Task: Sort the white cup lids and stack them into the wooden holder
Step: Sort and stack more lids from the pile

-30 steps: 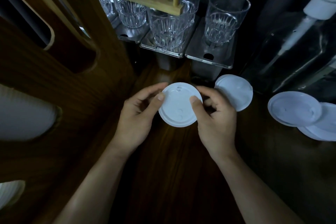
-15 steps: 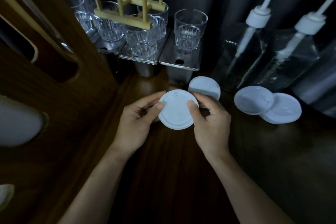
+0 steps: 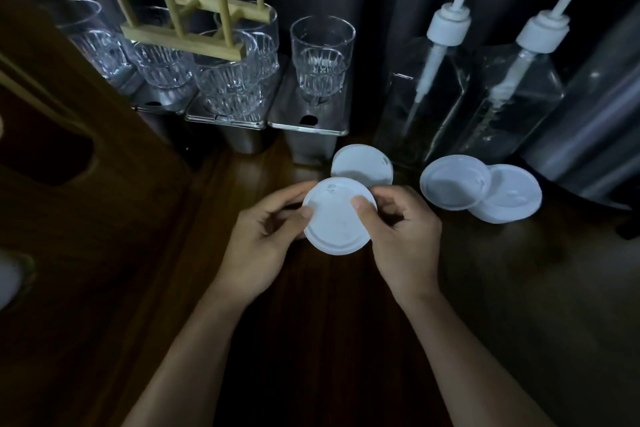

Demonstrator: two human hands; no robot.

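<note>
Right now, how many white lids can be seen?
4: one held in both hands, one just behind it on the counter, and two overlapping at right. More may be hidden.

You are standing at what looks like a drinks counter of a café or a bar. On the dark wooden counter (image 3: 322,340) you see two clear syrup bottles with white pumps (image 3: 446,80), a row of ribbed glasses (image 3: 320,59) on steel containers (image 3: 308,121), and loose white cup lids (image 3: 453,187). A wooden holder (image 3: 194,42) of thin rods stands among the glasses. The light is dim.
</note>
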